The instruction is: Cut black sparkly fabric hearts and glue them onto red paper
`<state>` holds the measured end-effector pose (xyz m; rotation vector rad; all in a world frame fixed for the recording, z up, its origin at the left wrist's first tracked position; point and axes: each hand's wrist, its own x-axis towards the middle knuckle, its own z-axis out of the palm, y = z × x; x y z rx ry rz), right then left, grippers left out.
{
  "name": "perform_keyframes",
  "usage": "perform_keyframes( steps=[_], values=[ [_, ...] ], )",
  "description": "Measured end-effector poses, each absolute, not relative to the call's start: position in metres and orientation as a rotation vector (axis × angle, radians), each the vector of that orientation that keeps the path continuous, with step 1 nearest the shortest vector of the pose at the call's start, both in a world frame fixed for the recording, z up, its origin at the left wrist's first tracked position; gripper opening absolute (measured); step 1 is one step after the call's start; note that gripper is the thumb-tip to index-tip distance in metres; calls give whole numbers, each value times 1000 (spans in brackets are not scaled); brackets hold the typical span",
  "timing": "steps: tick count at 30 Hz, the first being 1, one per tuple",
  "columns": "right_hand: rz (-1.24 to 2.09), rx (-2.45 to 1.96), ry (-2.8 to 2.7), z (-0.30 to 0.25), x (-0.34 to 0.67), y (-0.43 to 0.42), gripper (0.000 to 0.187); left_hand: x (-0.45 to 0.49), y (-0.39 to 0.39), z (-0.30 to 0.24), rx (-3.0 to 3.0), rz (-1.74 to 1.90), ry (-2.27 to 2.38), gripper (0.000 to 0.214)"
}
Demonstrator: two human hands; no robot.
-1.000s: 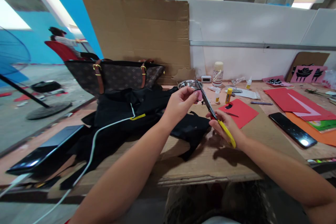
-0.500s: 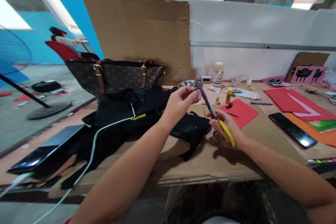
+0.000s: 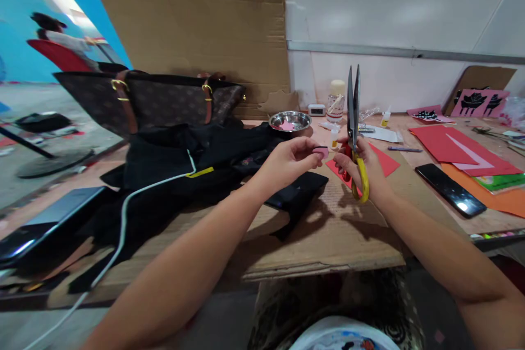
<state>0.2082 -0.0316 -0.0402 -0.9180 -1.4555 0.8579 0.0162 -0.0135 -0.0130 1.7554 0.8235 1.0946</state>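
**Pink scrap pinched, scissors held upright**

The left hand [image 3: 287, 163] pinches a small pink scrap [image 3: 321, 151] between thumb and fingertips, just in front of the bowl [image 3: 290, 119] and to its right, lifted clear of the table. The right hand [image 3: 370, 167] is closed through the handles of the scissors [image 3: 353, 103], right of the bowl. The blades stand straight up and are nearly pressed together. That upright hold seemingly keeps the points away from the other fingers while the two hands meet. The scrap sits almost against the right hand's fingertips, probably so both hands can steady so small a piece.

A red sheet [image 3: 388, 163] lies beneath the right hand, within easy reach. A black garment [image 3: 172, 175] and a bag [image 3: 164, 101] are pushed to the left of the bowl, apparently to leave working room.

Counted:
- one pair of scissors
- one scrap in hand
- one pink bit inside the single bowl
- two small bottles [image 3: 334, 135] right of the bowl
- one phone [image 3: 450, 197] far to its right
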Motion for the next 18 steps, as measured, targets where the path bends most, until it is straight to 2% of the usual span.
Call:
perform_keyframes(
  steps=[9, 18],
  values=[
    [849, -866, -1596, -41, 209, -35, 38, 18, -13, -19, 1923, 800, 728, 41],
    [981, -763, -1565, -45, 205, -35, 39, 14, -6, -19, 1827, 868, 770, 43]
  ],
)
